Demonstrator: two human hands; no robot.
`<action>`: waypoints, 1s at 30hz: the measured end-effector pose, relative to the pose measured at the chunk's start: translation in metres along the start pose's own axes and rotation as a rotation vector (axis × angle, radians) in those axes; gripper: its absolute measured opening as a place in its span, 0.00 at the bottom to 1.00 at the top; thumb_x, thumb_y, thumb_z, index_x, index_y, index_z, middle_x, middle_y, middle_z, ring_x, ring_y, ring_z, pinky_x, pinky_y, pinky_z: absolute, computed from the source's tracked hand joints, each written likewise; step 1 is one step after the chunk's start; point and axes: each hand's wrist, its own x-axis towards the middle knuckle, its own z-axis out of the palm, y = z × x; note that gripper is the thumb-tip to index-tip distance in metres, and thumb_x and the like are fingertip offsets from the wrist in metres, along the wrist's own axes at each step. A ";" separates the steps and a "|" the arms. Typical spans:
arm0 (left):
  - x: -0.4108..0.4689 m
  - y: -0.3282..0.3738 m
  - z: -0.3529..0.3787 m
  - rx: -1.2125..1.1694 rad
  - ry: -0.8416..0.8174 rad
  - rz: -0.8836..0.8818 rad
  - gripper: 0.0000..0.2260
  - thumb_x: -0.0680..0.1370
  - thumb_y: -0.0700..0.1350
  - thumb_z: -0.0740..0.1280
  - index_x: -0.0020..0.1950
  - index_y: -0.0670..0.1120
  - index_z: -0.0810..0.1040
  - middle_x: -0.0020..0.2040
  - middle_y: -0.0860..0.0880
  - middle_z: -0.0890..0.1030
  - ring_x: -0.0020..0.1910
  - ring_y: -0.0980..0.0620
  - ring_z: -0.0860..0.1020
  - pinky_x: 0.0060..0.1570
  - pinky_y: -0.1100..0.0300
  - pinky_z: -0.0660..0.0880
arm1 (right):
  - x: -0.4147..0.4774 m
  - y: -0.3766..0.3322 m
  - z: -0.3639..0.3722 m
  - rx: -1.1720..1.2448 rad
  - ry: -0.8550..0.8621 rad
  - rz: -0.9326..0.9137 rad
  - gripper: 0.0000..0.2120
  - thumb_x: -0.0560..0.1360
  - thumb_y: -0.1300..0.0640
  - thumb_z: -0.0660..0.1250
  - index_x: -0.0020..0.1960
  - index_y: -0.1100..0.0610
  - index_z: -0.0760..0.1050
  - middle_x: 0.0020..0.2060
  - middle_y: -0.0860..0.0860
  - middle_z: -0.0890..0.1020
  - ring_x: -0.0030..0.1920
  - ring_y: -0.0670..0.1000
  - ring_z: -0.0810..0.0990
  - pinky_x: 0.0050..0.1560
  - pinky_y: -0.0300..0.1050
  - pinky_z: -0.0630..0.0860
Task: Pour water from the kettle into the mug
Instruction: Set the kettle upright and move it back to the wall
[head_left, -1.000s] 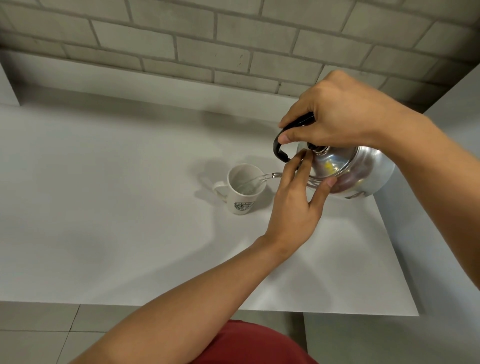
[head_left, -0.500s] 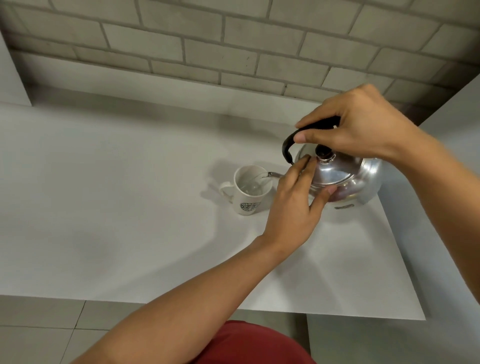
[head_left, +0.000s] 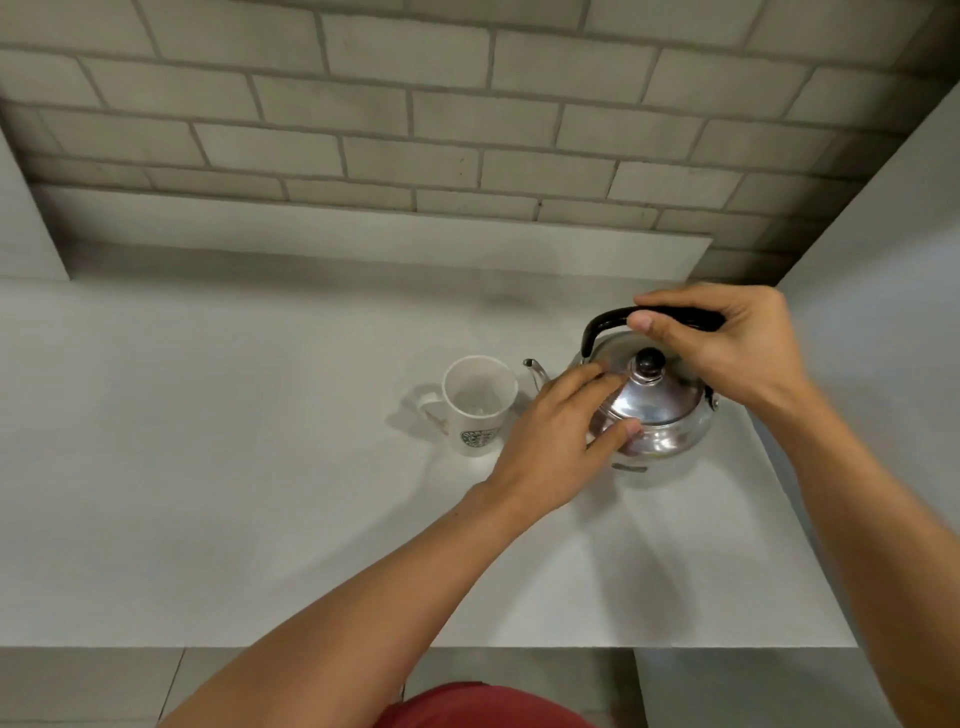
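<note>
Your right hand (head_left: 727, 345) is curled over the black arched handle (head_left: 602, 325) of the shiny round steel kettle (head_left: 657, 415), with the thumb pressed on the handle's near side and the other fingers wrapped over the top, so the grip is closed on it. The kettle stands upright, or very nearly so, on the pale grey tabletop (head_left: 208, 493), towards its far right part; whether its base fully touches the surface is hard to tell. Its domed lid carries a small dark round knob (head_left: 649, 361), which shows uncovered between your two hands. The thin curved spout (head_left: 535, 370) points left, towards the mug, and its tip sits just beside the mug's rim without touching it.

Your left hand (head_left: 556, 441) lies against the kettle's left and near side. Its fingers (head_left: 592, 379) are stretched out fairly straight and loosely together across the lid's edge, and the thumb (head_left: 615, 434) rests on the polished body lower down. It is an open, flat contact and not a clasp.

The white ceramic mug with a round green emblem (head_left: 478, 402) stands upright just left of the kettle, its handle turned to the left. Some clear water seems to sit at its bottom, though the level is hard to read.

Behind the table runs a grey brick wall (head_left: 467, 130).
</note>
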 end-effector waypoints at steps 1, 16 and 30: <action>0.002 0.001 -0.001 -0.030 0.039 0.010 0.17 0.82 0.53 0.69 0.68 0.48 0.79 0.68 0.49 0.77 0.67 0.50 0.75 0.67 0.54 0.72 | -0.002 0.004 -0.003 0.022 0.023 0.017 0.10 0.71 0.39 0.78 0.50 0.39 0.88 0.48 0.37 0.89 0.51 0.41 0.88 0.56 0.42 0.83; 0.088 0.016 -0.029 -0.095 0.073 -0.006 0.12 0.85 0.50 0.64 0.66 0.54 0.80 0.49 0.60 0.84 0.47 0.62 0.83 0.50 0.65 0.76 | 0.012 0.032 -0.027 0.222 0.080 0.089 0.09 0.70 0.42 0.79 0.50 0.40 0.87 0.47 0.37 0.89 0.51 0.40 0.88 0.55 0.37 0.82; 0.191 -0.057 -0.059 -0.100 0.199 -0.119 0.09 0.83 0.50 0.66 0.60 0.53 0.83 0.44 0.65 0.82 0.45 0.64 0.81 0.45 0.71 0.73 | 0.080 0.075 0.022 0.312 0.176 0.239 0.10 0.85 0.48 0.65 0.59 0.32 0.79 0.52 0.47 0.88 0.51 0.49 0.88 0.62 0.57 0.83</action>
